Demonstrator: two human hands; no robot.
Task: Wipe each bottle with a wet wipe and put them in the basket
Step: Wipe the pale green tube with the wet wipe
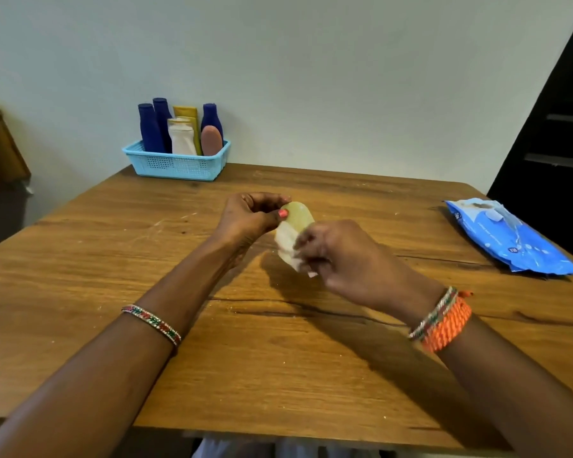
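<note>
Wooden counter [80,259], scratched, with a dark crack across its middle. Pale wall [311,61] behind it. Dark shelving [556,143] at right; brown furniture [0,150] at left edge.

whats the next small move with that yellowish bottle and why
Probably keep rubbing the wet wipe over the yellowish bottle: the left hand grips it above the table, the right hand presses the wipe on it, and it is not yet in the blue basket.
</note>
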